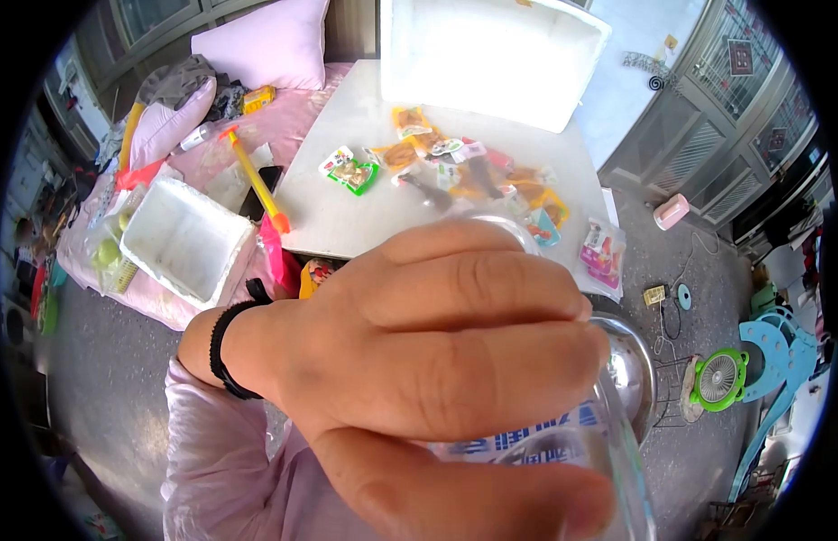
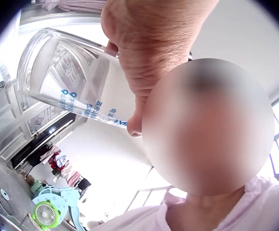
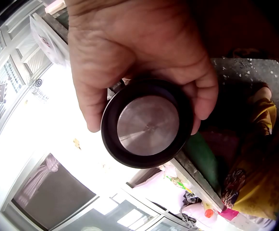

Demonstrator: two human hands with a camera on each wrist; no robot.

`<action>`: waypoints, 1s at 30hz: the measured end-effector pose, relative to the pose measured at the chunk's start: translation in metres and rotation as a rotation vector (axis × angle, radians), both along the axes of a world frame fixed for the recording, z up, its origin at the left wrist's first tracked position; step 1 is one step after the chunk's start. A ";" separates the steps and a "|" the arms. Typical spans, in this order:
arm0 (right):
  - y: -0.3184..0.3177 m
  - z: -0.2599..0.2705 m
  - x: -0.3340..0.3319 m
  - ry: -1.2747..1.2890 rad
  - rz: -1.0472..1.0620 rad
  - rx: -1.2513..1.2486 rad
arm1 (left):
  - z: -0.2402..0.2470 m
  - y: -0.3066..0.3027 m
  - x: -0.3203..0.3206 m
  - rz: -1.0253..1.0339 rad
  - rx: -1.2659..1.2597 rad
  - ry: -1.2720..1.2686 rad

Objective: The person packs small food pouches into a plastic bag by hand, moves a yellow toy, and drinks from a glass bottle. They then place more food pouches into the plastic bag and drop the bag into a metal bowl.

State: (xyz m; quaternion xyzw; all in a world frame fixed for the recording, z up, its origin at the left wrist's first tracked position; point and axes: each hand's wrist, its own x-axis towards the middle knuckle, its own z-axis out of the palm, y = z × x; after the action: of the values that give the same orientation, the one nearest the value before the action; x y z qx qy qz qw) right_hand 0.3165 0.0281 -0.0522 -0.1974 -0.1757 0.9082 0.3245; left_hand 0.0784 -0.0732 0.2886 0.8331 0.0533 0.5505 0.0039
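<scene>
Holding a see-through cup [image 2: 65,72] with blue print in the left hand [image 1: 437,361], right hand [image 3: 144,53] clutching a round disc [image 3: 148,125], black rim, silvery middle.

Box [image 1: 491,59] behind packets [image 1: 480,177], apparently on table [image 1: 315,212].

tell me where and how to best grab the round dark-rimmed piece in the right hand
The round piece is probably best taken by its dark rim, thumb and fingers on opposite edges, coming from the top side in the right wrist view, as the right hand holds it. Its circular outline suits that grip, which leaves the metal centre uncovered.
</scene>
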 end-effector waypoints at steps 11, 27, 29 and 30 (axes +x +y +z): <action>0.002 -0.010 0.003 0.019 0.016 0.004 | 0.006 0.014 0.016 0.020 0.287 -0.309; 0.003 -0.013 0.005 0.046 0.027 0.018 | 0.017 0.007 0.014 0.045 0.254 -0.201; 0.002 -0.013 0.005 0.046 0.031 0.032 | 0.019 0.004 0.010 0.059 0.245 -0.182; 0.002 -0.012 0.005 0.041 0.031 0.038 | 0.019 0.004 0.009 0.064 0.241 -0.180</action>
State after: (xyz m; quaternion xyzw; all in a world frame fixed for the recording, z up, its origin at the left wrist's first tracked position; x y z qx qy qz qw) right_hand 0.3216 0.0301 -0.0641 -0.1697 -0.1893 0.9135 0.3176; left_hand 0.0874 -0.0694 0.3076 0.7727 0.0129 0.6252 -0.1088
